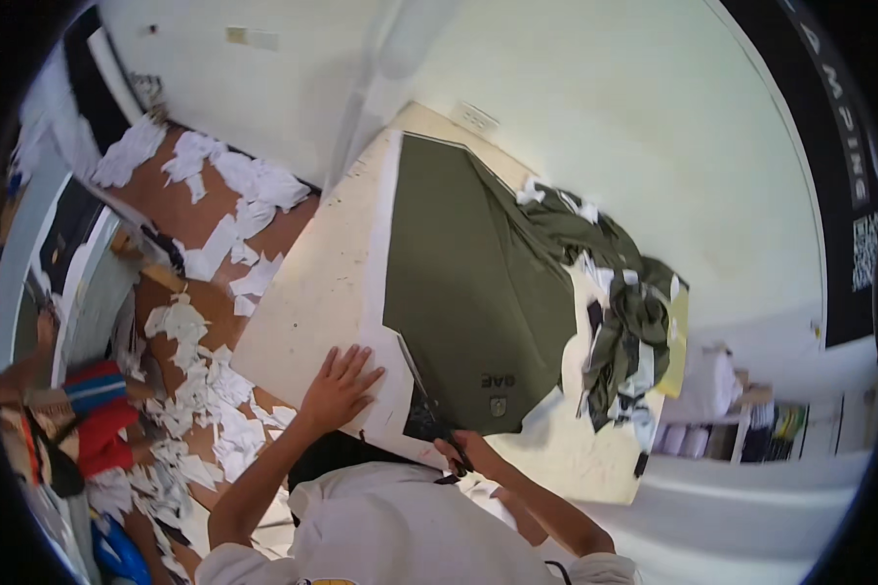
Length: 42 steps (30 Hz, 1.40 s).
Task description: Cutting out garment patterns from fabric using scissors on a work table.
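Observation:
A large olive-green cloth (468, 253) lies spread over a pale tabletop (307, 302), with a small printed mark and badge near its close edge. White paper (384, 375) runs along the cloth's left side and under it. My left hand (343, 388) rests on this paper with fingers spread, left of the cut edge. At the near edge, my right hand (456, 454) grips dark-handled scissors (461, 462). The blades point away from me along the cloth's lower left edge; how far they are open is hard to make out.
Crumpled olive cloth scraps (634, 322) mixed with white pieces are heaped on the table's right side. White scraps (205, 390) litter the reddish floor to the left. Another person (98, 419) is at the far left. Shelves with rolls (693, 442) stand at right.

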### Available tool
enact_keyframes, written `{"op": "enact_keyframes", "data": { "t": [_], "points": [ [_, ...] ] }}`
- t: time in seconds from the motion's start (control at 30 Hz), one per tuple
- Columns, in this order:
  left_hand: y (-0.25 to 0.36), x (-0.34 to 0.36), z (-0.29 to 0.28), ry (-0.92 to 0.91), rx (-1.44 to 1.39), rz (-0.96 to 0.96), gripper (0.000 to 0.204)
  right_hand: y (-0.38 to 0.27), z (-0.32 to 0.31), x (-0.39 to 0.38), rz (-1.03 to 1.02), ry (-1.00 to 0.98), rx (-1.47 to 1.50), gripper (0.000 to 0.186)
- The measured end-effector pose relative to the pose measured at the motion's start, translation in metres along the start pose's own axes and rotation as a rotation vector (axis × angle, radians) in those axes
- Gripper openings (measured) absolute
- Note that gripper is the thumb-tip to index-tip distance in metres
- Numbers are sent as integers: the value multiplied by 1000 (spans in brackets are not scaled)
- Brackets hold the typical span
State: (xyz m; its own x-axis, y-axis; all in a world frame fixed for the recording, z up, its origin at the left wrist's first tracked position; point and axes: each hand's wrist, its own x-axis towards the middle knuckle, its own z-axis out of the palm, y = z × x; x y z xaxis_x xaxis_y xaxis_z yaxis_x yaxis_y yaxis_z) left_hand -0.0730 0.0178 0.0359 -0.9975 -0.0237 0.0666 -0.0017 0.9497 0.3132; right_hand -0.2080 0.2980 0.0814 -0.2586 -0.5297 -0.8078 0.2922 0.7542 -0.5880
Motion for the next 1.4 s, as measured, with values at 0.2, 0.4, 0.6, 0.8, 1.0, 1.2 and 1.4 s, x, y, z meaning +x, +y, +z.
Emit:
{"op": "enact_keyframes", "data": {
  "t": [0.2, 0.4, 0.6, 0.8, 1.0, 1.2, 1.4],
  "points": [
    [11, -20, 8, 13, -134, -3, 61, -12, 83, 21, -121, 181, 212, 54],
    [0, -34, 14, 33, -277, -6, 69, -26, 130, 44, -70, 268, 361, 48],
    [-5, -36, 14, 43, -233, 22, 67, -40, 138, 54, -77, 346, 379, 44],
    [-8, -38, 17, 73, -228, 29, 66, -50, 136, 46, -32, 379, 267, 47],
    [-6, -40, 18, 77, -231, 24, 66, -51, 119, 55, -97, 286, 298, 50],
    [-5, -42, 18, 88, -239, 5, 65, -54, 115, 54, -121, 235, 318, 51],
    [-4, -42, 23, 112, -236, 8, 65, -54, 121, 63, -105, 291, 290, 51]
  ]
}}
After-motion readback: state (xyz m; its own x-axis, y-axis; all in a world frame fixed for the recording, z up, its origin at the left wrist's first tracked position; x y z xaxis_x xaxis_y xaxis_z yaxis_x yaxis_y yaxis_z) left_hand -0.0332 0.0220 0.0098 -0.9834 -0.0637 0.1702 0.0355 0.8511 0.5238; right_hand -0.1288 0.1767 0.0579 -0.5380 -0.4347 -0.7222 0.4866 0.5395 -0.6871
